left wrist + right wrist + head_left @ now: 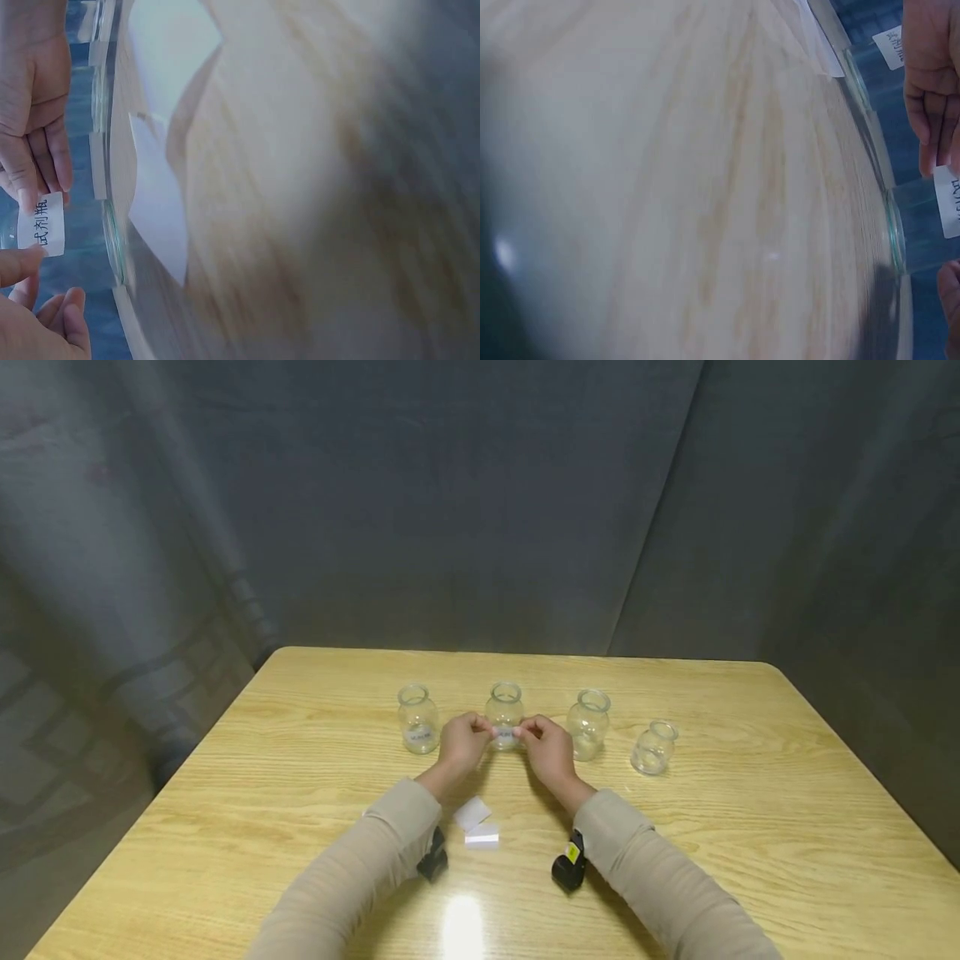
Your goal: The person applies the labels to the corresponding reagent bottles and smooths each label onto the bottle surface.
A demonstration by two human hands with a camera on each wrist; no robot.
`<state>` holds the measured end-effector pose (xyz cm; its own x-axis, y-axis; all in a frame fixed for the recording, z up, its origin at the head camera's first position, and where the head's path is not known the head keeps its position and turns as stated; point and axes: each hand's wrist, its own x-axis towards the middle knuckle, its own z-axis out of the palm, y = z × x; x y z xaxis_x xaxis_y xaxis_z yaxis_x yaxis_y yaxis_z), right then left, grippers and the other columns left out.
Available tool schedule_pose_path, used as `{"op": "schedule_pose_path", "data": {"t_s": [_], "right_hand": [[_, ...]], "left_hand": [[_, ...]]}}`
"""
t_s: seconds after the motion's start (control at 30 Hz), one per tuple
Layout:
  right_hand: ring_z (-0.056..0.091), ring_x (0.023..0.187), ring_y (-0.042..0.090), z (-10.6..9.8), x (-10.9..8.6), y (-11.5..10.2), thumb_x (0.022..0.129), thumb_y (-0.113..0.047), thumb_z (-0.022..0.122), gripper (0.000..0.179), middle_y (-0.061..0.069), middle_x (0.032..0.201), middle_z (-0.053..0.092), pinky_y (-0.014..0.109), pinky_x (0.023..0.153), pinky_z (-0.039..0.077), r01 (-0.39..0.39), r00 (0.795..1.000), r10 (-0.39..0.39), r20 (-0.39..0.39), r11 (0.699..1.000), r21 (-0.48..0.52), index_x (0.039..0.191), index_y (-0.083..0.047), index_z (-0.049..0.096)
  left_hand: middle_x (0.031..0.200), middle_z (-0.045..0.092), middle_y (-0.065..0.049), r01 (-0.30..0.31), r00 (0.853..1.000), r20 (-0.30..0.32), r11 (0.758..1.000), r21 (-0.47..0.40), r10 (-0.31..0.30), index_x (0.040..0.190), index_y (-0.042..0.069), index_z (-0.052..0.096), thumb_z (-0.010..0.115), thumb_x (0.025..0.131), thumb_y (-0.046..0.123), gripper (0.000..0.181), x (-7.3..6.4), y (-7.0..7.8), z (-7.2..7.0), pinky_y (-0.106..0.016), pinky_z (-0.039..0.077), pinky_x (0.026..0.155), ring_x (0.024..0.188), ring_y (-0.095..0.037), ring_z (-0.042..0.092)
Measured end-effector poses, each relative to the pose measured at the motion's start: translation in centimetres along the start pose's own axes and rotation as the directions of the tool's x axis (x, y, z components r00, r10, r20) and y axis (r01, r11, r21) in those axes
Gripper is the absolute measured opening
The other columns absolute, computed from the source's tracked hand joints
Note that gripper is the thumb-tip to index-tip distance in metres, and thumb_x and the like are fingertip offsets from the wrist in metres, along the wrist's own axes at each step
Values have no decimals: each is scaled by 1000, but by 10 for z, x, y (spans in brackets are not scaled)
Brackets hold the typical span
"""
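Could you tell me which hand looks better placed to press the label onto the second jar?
Probably neither: left hand and right hand each pinch an end of the label at the second jar.

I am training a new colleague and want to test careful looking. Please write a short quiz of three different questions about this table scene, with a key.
1. How many glass jars stand on the wooden table?
2. True or false: the left hand and right hand hold a small white label between them.
3. Which jar is nearest the hands: A far-left, B second from left, C far-right?

Key: 1. Four. 2. True. 3. B, the second jar.
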<state>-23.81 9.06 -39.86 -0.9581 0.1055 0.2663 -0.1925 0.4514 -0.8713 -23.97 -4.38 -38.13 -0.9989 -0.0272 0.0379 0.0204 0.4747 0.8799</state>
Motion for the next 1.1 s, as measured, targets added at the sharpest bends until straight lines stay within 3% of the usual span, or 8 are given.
{"op": "schedule_pose_path", "data": {"t_s": [0.13,0.33,0.43,0.53,0.67,0.93,1.1], "right_hand": [[58,80,21,-1,1,0,76,-9,64,11,12,87,63,31,68,48,17,1000,-16,20,1000,-9,82,-1,60],[58,89,26,-5,3,0,77,-9,63,43,17,98,60,30,72,49,33,996,-34,86,999,13,116,-2,48],[58,88,27,-7,4,0,77,-10,63,54,18,99,60,30,70,49,54,993,-52,103,998,-12,126,-6,42],[58,88,26,-8,6,1,76,-10,63,54,18,98,60,31,71,49,77,991,-71,116,996,-45,127,-8,43],[58,89,27,-9,8,0,75,-11,64,52,17,97,60,34,75,47,98,986,-87,140,992,-74,124,-8,46],[53,99,32,-10,12,1,75,-9,64,52,22,110,53,36,80,45,114,976,-100,194,992,-62,122,-4,45],[55,96,31,-10,16,5,73,-6,65,48,22,105,56,34,78,46,153,968,-141,205,987,-47,118,-2,49]], "left_hand": [[83,60,-7,7,1000,2,1000,3,-7,79,2,60,61,78,7,6,1,0,-1,-23,47,61,71,-16,55],[82,59,-6,-6,1000,-10,1000,-13,6,79,2,57,63,76,6,8,2,0,-1,-23,48,63,73,-18,56],[85,58,-9,-17,1000,-17,999,-32,17,84,1,53,65,74,4,16,2,1,-2,-26,48,66,78,-22,57],[94,59,-14,-15,1000,0,998,-54,15,101,0,50,67,72,5,33,4,1,-3,-29,49,70,86,-25,57],[102,57,-16,-28,998,50,1000,-15,28,119,2,44,67,73,10,53,7,1,-7,-32,48,73,91,-26,56],[118,48,-19,-63,989,136,998,25,59,117,3,44,65,74,17,50,11,-2,-11,-36,47,76,100,-30,51],[111,54,-19,-71,989,137,996,51,63,116,3,44,67,73,16,50,13,-2,-12,-35,47,76,98,-30,53]]}}
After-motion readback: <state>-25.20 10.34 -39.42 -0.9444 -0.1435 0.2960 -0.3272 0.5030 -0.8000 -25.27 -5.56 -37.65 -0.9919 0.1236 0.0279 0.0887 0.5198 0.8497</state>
